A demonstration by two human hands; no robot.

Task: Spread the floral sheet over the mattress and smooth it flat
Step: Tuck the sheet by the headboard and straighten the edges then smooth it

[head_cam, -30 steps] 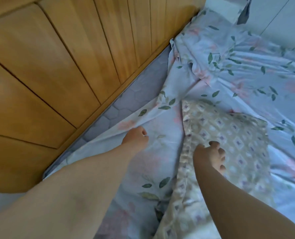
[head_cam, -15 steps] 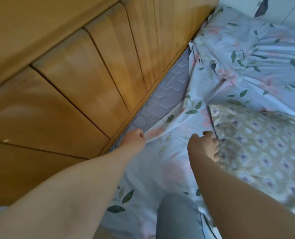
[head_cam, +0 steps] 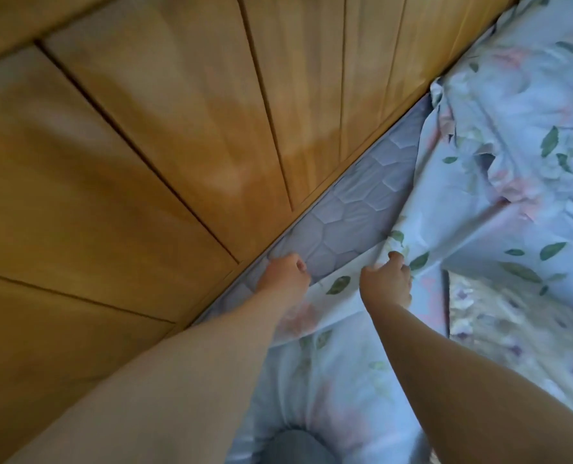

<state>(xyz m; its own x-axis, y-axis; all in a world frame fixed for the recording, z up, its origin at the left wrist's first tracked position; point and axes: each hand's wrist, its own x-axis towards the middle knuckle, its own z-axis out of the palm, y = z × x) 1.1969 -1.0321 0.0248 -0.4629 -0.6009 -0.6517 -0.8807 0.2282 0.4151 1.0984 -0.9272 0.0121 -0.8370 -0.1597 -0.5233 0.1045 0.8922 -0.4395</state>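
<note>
— Quilted grey mattress (head_cam: 352,216) is left bare in a wedge along the headboard (head_cam: 178,145). How is the sheet (head_cam: 479,212) placed against it?

— Its edge is drawn up short of the wooden boards. The hem runs slantwise from the lower left to the upper right, roughly parallel to the headboard's foot, with the bare strip lying between. The strip is widest around the middle and narrows toward the far corner, where the cloth is bunched.

— And the hands?

— Both are closed on that hem. The left hand (head_cam: 286,274) is curled shut at the hem's near end, touching the mattress seam just beside the boards. The right hand (head_cam: 387,279) is clenched a little further along, with the cloth pinched inside its fingers (head_cam: 397,259). What the left fingers hold cannot be seen fully, but the hem appears to be caught there.

— So which way must the cloth be carried?

— Away from the body and to the left, across the strip, square to the hem's long axis. The left hand is nearer the boards, so less travel is judged to be needed there than at the right.

— Anything in the way?

— A patterned pillow (head_cam: 519,329) is lying on the sheet to the right, and the cloth may be dragged against its weight.
</note>
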